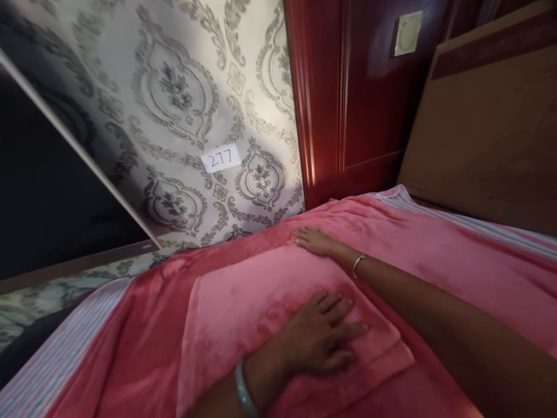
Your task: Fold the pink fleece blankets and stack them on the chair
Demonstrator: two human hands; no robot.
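A folded pink fleecy cloth (235, 290) lies flat on a bed cover of darker pink (143, 325). My left hand (319, 334) rests palm down on the cloth's right half, fingers spread, with a bangle at the wrist. Farther off, my right hand (314, 239) lies flat at the cloth's far edge, its fingers stretched out toward the wall. A thin bangle sits on that wrist too. Neither hand grips anything. Layered edges of the cloth show at its right corner, beside my left hand.
Behind the bed stands a patterned wall (178, 98) bearing a paper label marked 277 (221, 158). A red wooden panel (369, 104) carries a pale switch plate (408, 33). Cardboard (491, 133) leans at the right; a dark framed panel (56, 174) is at the left.
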